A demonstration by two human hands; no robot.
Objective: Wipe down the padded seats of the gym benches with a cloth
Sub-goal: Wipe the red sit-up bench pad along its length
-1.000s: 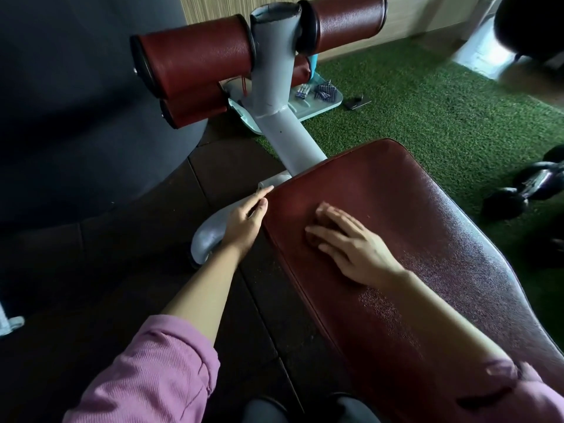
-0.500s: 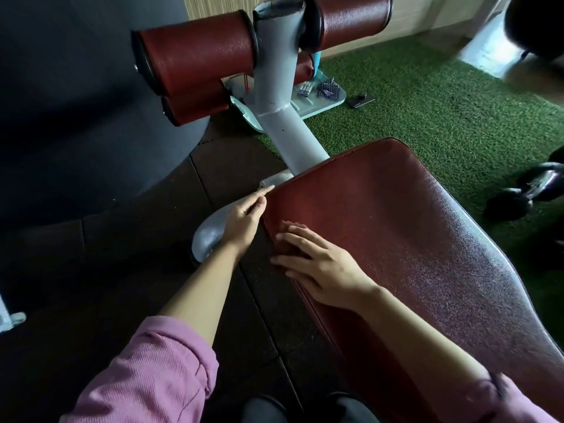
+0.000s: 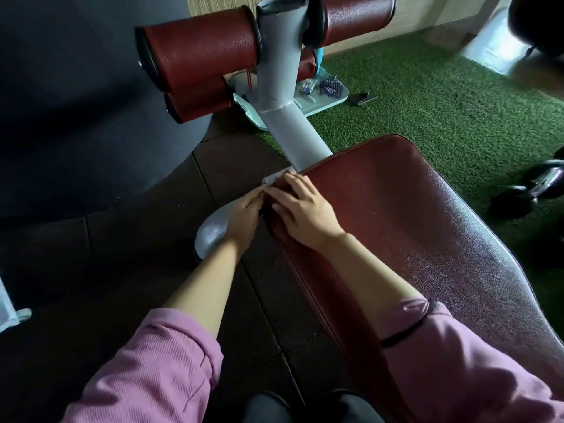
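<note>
The dark red padded vinyl bench seat (image 3: 412,227) fills the right half of the view, with its long axis running from the lower right up toward the upper left, where the narrower end meets the light grey painted steel post (image 3: 290,123). That end is pointed at the two dark red cylindrical leg rollers (image 3: 201,47) mounted on top of the post.

The right hand (image 3: 302,207) is laid flat on the near-left corner of the pad, fingers fairly straight and spread, so it reads as open and pressing down. A small dark reddish cloth (image 3: 276,192) seems to be tucked under those fingers, but it blends into the vinyl, so that part can't be called for sure. The left hand (image 3: 244,216) sits just beside it at the pad's left edge, touching the side; whether anything is actually pinched there can't be told, fingers look loosely straight.

Handling-wise, the pad is probably firm foam under a slick, slightly pebbled cover, so a cloth should glide easily and a flat palm is all that's needed. No lifting required, the bench looks heavy and fixed in place. The seam along the left edge is likely where grime is trapped.

A black dumbbell (image 3: 531,190) is left on the green artificial turf (image 3: 442,111) to the right.
</note>
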